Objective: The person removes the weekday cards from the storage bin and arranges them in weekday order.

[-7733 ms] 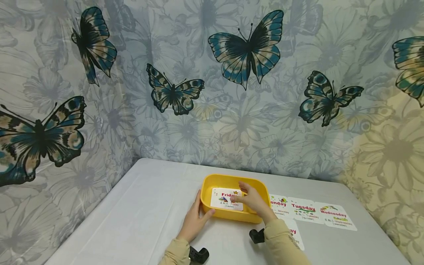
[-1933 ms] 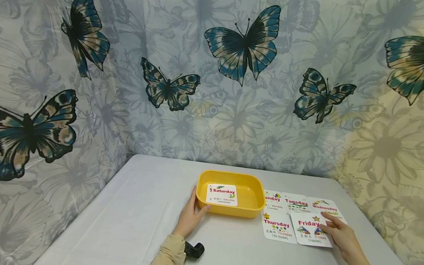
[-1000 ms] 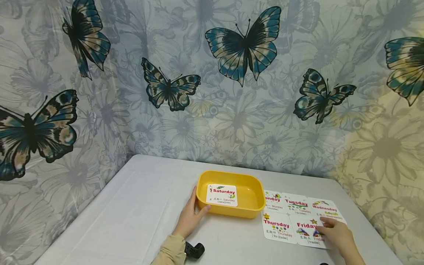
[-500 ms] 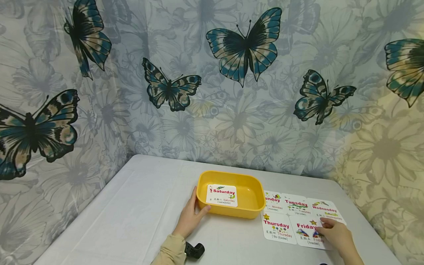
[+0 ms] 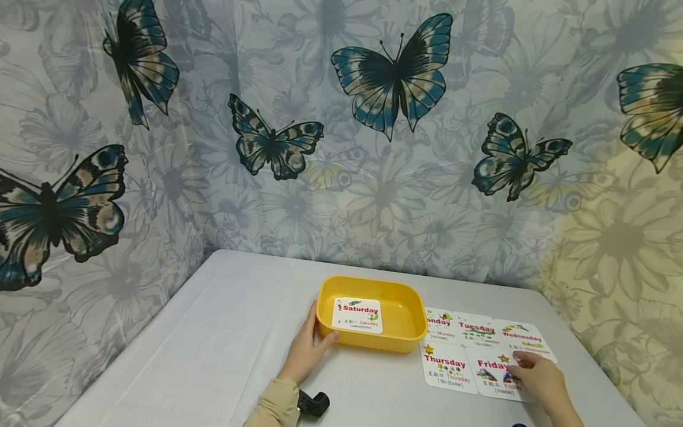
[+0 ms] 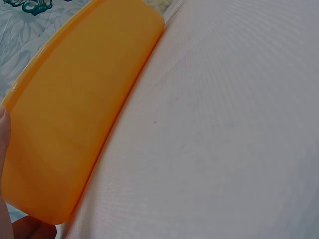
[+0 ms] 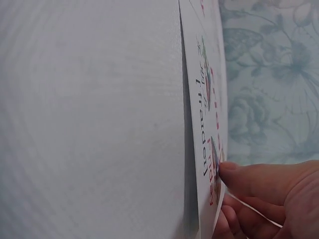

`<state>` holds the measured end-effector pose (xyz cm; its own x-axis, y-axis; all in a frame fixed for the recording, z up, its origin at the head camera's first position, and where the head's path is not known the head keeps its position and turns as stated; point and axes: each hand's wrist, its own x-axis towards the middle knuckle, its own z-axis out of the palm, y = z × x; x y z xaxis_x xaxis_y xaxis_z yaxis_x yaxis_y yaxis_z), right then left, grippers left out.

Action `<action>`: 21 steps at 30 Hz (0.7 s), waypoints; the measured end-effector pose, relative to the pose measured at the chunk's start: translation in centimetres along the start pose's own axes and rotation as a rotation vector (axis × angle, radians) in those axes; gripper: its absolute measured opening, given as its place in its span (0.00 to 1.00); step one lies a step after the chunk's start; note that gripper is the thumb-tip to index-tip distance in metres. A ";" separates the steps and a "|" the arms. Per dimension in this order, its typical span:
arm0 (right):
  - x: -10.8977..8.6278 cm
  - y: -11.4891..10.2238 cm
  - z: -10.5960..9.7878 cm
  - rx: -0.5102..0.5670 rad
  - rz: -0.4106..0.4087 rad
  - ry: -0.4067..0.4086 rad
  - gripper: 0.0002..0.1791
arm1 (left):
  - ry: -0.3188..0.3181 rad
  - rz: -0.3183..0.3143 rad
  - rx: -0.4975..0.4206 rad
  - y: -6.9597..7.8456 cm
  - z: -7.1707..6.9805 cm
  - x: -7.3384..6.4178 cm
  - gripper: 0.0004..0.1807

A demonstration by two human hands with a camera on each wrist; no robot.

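My left hand (image 5: pixel 305 350) grips the left end of a yellow plastic box (image 5: pixel 373 340), thumb against its near wall. Inside the box, toward its left side, lies a white Saturday card (image 5: pixel 356 317). My right hand (image 5: pixel 545 382) pinches the right edge of the Friday card (image 5: pixel 491 379). In the right wrist view the thumb (image 7: pixel 241 175) presses on the card's printed face and the other fingers are at its edge; that edge stands slightly off the tabletop. Left of Friday is the Thursday card (image 5: pixel 447 369), edge to edge with it.
Behind them runs a row of Monday (image 5: pixel 440 329), Tuesday (image 5: pixel 476 331) and Wednesday (image 5: pixel 522 335) cards. The box hides Monday's left part. A white cloth covers the table (image 5: pixel 213 344); butterfly-patterned curtain (image 5: pixel 299 225) hangs along its back and sides.
The Friday card came out of the box, uncovering Saturday, and was carried right. It has since come down beside Thursday. My left hand stays on the box; the last half second shows almost no movement.
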<state>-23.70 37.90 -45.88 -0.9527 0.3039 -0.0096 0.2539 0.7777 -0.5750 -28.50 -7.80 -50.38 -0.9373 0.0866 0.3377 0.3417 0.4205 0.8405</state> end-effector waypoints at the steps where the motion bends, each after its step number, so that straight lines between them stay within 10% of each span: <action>1: 0.0 0.0 0.0 -0.007 0.005 0.001 0.28 | 0.001 -0.001 0.000 0.0 0.0 0.0 0.50; 21: -0.1 -0.4 -0.1 -0.018 0.036 -0.041 0.33 | 0.002 -0.012 0.005 -0.3 0.1 -0.1 0.51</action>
<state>-23.71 37.62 -45.52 -0.9488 0.3093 -0.0640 0.2909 0.7765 -0.5589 -28.54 -7.84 -50.67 -0.9412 0.0796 0.3282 0.3298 0.4262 0.8424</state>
